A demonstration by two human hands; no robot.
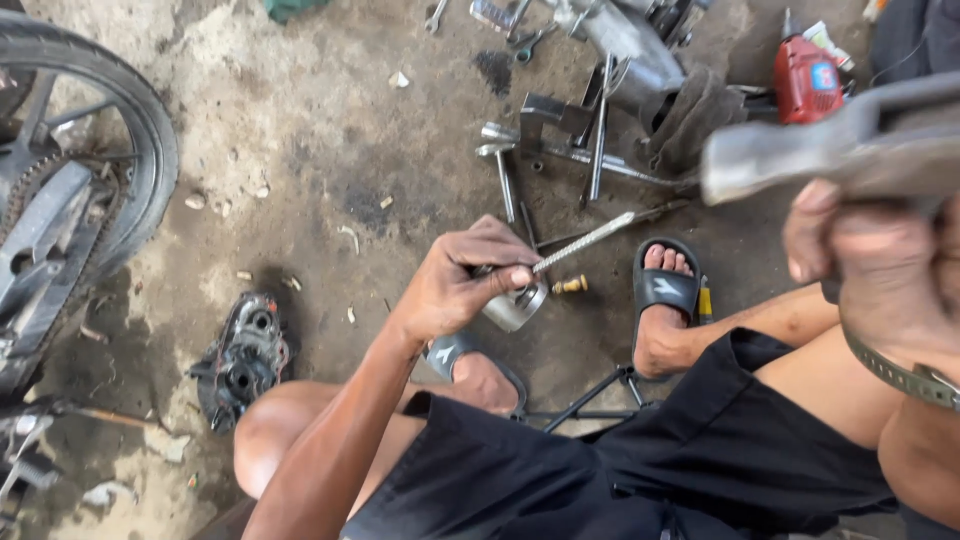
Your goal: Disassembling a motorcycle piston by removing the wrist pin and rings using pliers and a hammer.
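Seated person, black shorts (560, 470), bare knees up, sandals (665, 290) on both feet, seen from above.

Right hand (870, 270) — nearest the camera, raised, blurred. Fingers curled tight round the handle of a grey metal tool (830, 140); its blunt head points left, over the floor clutter. A metal watch band (900, 378) sits on that wrist.

Left hand (465, 280) — lower, out over the floor between the feet. It is closed: thumb and fingers pinch a thin metal rod (590, 240) that slants up to the right, its tip toward the right sandal. The same hand steadies a small silver cylinder (515, 305), tilted, open end toward the rod; the rod's near end meets the cylinder's mouth. How deep it goes in, cannot tell.

Just right of the cylinder, a small brass fitting (570, 286) lies on the concrete floor (300, 150), apart from the hand.

Left of the knee, a dark engine casting (240, 355) with round bores lies on the oil-stained floor.

Farther out: a hammer (500, 165) with its handle toward the hand, then loose bars and brackets (580, 130) beside a grey exhaust pipe (630, 50). A red power tool (805, 80) lies top right.

Far left edge — a motorcycle wheel (90, 170), tyre, spokes and chain showing. Spanners (480, 15) lie along the top edge.
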